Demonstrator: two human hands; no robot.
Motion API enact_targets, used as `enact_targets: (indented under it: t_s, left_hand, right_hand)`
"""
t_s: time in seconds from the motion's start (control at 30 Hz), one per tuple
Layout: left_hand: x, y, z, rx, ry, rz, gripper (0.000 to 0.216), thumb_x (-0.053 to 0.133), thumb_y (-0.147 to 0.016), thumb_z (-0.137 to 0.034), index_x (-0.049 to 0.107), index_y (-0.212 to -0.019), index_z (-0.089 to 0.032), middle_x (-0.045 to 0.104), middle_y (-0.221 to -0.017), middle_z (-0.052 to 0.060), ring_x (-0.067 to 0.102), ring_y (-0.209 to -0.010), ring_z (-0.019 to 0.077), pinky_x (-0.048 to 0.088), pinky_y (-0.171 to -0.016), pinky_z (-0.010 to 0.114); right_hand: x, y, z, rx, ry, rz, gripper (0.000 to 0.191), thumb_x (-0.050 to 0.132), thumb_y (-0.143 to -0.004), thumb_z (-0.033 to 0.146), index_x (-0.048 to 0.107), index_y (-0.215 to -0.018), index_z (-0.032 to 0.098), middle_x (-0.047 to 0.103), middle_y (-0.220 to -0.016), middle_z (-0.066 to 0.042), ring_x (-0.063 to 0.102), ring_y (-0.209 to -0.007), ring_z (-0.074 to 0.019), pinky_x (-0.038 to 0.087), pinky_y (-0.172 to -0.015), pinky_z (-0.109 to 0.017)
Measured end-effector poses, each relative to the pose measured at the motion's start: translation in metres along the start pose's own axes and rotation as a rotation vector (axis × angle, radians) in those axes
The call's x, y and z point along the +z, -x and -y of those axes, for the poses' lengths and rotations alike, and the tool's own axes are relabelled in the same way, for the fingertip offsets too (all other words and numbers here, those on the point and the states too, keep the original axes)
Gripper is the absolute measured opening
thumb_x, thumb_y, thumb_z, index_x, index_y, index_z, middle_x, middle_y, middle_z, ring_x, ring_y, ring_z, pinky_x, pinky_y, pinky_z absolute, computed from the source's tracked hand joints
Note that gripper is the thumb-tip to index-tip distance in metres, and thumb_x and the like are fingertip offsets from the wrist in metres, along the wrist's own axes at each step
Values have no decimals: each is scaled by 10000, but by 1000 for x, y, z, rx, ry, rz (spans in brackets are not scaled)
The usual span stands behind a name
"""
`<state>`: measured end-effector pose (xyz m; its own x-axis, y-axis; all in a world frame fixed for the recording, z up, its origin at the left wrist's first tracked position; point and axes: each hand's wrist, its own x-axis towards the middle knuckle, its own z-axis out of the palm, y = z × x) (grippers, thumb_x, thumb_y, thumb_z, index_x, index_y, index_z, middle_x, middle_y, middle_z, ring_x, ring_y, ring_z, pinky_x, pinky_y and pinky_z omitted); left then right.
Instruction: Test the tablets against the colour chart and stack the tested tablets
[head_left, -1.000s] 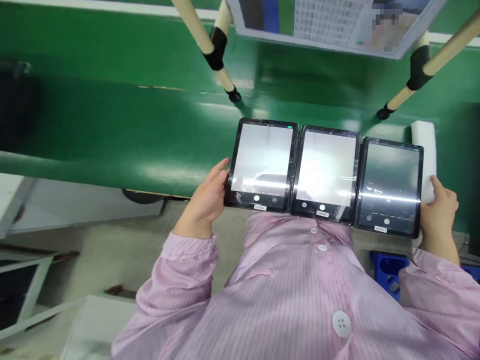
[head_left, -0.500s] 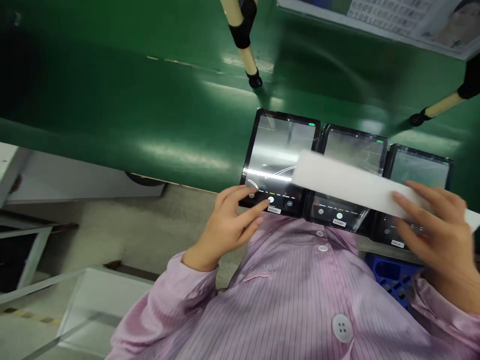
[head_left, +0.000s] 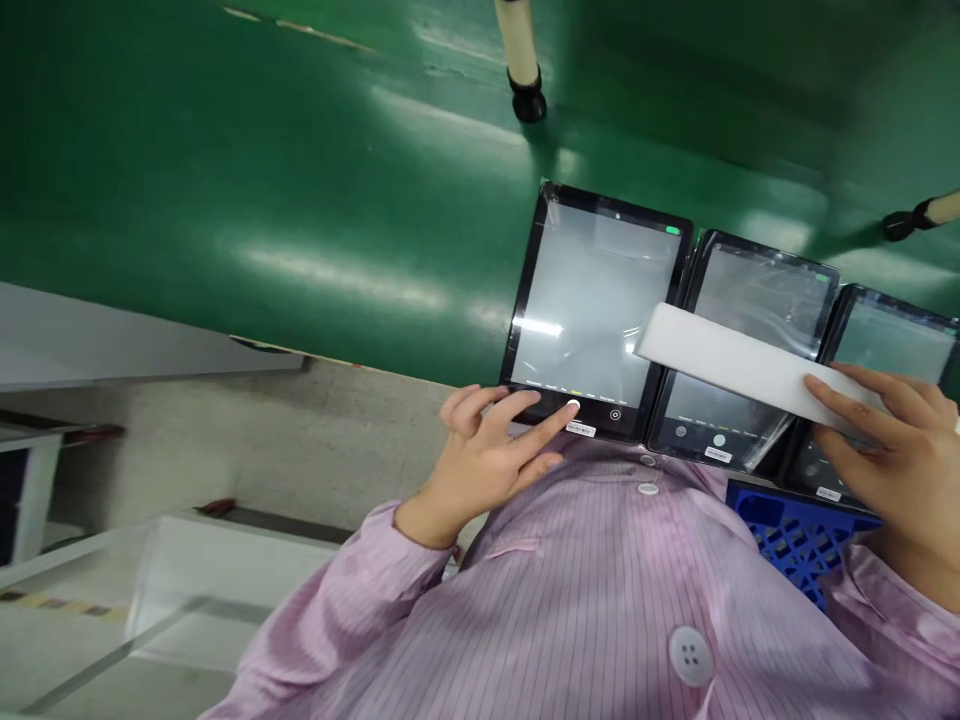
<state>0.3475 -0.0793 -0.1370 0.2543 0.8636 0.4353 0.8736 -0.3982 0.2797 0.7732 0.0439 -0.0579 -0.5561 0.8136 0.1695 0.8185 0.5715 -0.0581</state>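
Note:
Three black tablets lie side by side at the near edge of a green conveyor belt (head_left: 300, 180): a left tablet (head_left: 592, 300), a middle tablet (head_left: 757, 290) and a right tablet (head_left: 892, 350), all with lit screens. My left hand (head_left: 487, 455) has its fingers spread, and its forefinger touches the round white button at the bottom of the left tablet's screen. My right hand (head_left: 892, 440) grips one end of a long white foam strip (head_left: 742, 365), held slanting just above the middle and right tablets.
A beige frame post with a black foot (head_left: 525, 85) stands on the belt behind the left tablet; another foot (head_left: 911, 218) is at the right. A blue plastic crate (head_left: 787, 530) sits below the tablets. White shelving (head_left: 172, 600) and grey floor lie at lower left.
My right hand picked up the white foam strip from the right of the tablets and swung it over them. My left hand left the left tablet's edge and moved its forefinger onto the screen button.

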Motion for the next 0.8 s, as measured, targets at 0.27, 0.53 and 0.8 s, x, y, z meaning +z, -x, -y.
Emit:
enact_targets:
  t_s: [0.27, 0.53, 0.8]
  left_hand:
    - [-10, -12, 3, 100, 102, -116, 443, 377, -1099, -539, 701, -1392, -471, 515, -982, 79, 452, -982, 272, 442, -964, 435]
    - [-19, -14, 28, 43, 72, -233, 458, 390, -1062, -548, 785, -1270, -445, 516, -907, 80, 499, -810, 247, 478, -818, 474]
    - [-5, -37, 35, -402, 75, -647, 481, 321, -1081, -345, 691, -1388, -361, 528, -1060, 87, 546, -966, 266, 488, -814, 516]
  right_hand:
    - [-1, 5, -2, 7, -27, 0, 509, 767, -902, 181, 701, -1368, 376, 731, -1364, -88, 703, -1136, -352, 549, -975, -547]
    - [1, 4, 0, 47, -56, 40, 871, 747, -934, 202, 384, -1587, 650, 698, -1394, -48, 698, -1138, -374, 548, -975, -604]
    - [3, 8, -6, 66, -42, 78, 839, 734, -942, 257, 380, -1565, 691, 695, -1422, -10, 708, -1086, -380, 566, -941, -606]
